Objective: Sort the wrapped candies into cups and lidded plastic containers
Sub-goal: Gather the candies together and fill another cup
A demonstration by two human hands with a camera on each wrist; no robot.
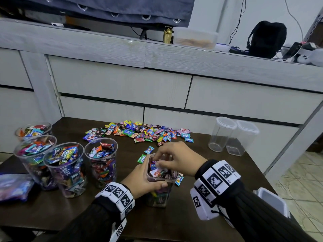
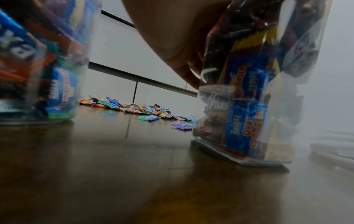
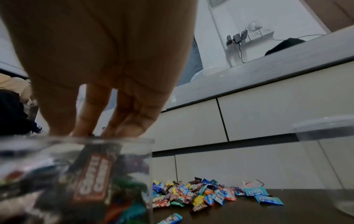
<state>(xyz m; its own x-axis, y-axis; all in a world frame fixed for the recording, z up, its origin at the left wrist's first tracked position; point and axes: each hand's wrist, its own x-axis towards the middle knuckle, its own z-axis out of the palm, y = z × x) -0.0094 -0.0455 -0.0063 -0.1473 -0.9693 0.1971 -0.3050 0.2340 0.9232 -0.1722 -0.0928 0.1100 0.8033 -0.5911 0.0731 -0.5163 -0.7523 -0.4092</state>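
Note:
A clear square container [image 1: 160, 194] [image 2: 249, 106] [image 3: 76, 174], nearly full of wrapped candies, stands near the front of the dark table [image 1: 104, 215]. My left hand [image 1: 146, 179] [image 2: 172, 37] grips its upper wall, thumb at the front. My right hand [image 1: 158, 163] [image 3: 90, 133] hovers over its mouth, fingertips bunched and dipped inside, pinching the top of a brown wrapped candy [image 3: 93, 174]. A pile of mixed candies [image 1: 139, 132] [image 2: 134, 108] [image 3: 201, 194] lies at the table's far edge. To the left stand several clear cups [image 1: 66, 168] [image 2: 38, 68] full of candies.
Two empty lidded clear containers [image 1: 221, 135] [image 3: 325, 151] stand at the far right. A loose lid [image 1: 272, 199] lies by my right forearm. Single candies [image 1: 149, 150] lie beside the held container. A blue plastic bag [image 1: 14, 186] lies at the left edge. Grey drawers rise behind the table.

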